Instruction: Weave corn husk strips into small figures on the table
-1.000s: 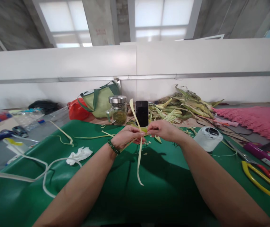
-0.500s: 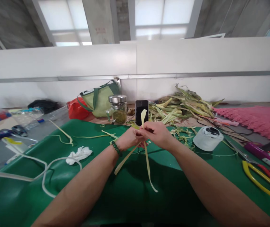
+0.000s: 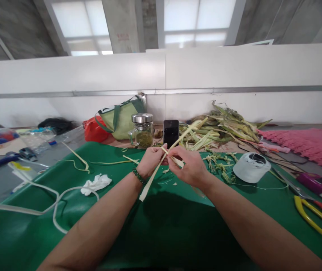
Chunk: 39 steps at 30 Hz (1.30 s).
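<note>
Our left hand (image 3: 152, 161) is pinching crossed husk strips (image 3: 150, 185) between thumb and fingers, and our right hand (image 3: 188, 164) is grasping them just beside it. The strips are crossing in front of the phone (image 3: 171, 131), over the green cloth (image 3: 149, 241).

In our judgement, the crossing is risking slipping apart if the left thumb is easing off, since nothing visible besides our fingers is holding it. A thin strip could be splitting along its grain if the right fingers are folding sharply or pulling hard. The long upper end is pointing up past the phone's right side, so a careless swing could be catching the phone; we are not managing to judge that gap.

Counting outward from the phone, we are seeing two hands in front of it; one jar (image 3: 143, 131), one green bag (image 3: 125, 122) and one red bag (image 3: 94, 130) to its left; one crumpled tissue (image 3: 96, 183) nearer us, leftward; one white tub (image 3: 250, 171) to its right, with at least one pair of scissors (image 3: 298, 206) farther right. The husk heap (image 3: 231, 124) right of the phone is tangling too much for counting.
</note>
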Tool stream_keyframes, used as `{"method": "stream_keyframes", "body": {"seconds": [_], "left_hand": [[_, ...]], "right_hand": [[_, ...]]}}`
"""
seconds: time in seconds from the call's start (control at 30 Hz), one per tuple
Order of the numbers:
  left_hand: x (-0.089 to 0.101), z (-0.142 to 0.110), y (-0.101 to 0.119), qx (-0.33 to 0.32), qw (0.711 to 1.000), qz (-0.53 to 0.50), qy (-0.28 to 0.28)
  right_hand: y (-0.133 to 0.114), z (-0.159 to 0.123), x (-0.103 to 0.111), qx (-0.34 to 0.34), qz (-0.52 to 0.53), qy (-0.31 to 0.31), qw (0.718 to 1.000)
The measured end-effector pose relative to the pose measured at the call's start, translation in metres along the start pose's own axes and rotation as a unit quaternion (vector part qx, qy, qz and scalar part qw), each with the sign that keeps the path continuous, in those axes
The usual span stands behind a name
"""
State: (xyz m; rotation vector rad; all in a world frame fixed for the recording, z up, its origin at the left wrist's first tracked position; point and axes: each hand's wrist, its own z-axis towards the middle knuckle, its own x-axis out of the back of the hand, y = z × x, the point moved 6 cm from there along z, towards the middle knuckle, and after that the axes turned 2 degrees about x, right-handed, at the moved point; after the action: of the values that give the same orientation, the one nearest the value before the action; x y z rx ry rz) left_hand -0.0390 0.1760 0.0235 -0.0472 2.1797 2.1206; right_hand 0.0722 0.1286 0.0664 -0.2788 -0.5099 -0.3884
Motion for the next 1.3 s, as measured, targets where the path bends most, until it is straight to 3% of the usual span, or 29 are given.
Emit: {"method": "stream_keyframes", "body": {"seconds": [0.13, 0.33, 0.63, 0.77, 1.0, 1.3], "left_hand": [[0.000, 0.001, 0.000, 0.023, 0.999, -0.030, -0.015], [-0.006, -0.005, 0.002, 0.047, 0.998, -0.021, -0.023], [0.002, -0.003, 0.004, 0.035, 0.998, -0.034, -0.036], [0.002, 0.000, 0.001, 0.034, 0.997, -0.029, -0.064], [0.005, -0.001, 0.004, 0.051, 0.997, -0.019, -0.046], [0.001, -0.007, 0.006, 0.048, 0.992, -0.055, -0.102]], "right_hand": [[0.001, -0.002, -0.006, 0.046, -0.042, -0.041, 0.997], [0.005, -0.005, -0.009, 0.054, -0.077, -0.056, 0.994], [0.001, 0.001, -0.010, 0.056, -0.045, -0.106, 0.992], [0.009, 0.000, -0.009, 0.008, -0.041, -0.096, 0.995], [0.009, -0.004, -0.008, 0.034, -0.120, -0.045, 0.991], [0.014, -0.004, -0.008, 0.021, -0.106, -0.052, 0.993]]}}
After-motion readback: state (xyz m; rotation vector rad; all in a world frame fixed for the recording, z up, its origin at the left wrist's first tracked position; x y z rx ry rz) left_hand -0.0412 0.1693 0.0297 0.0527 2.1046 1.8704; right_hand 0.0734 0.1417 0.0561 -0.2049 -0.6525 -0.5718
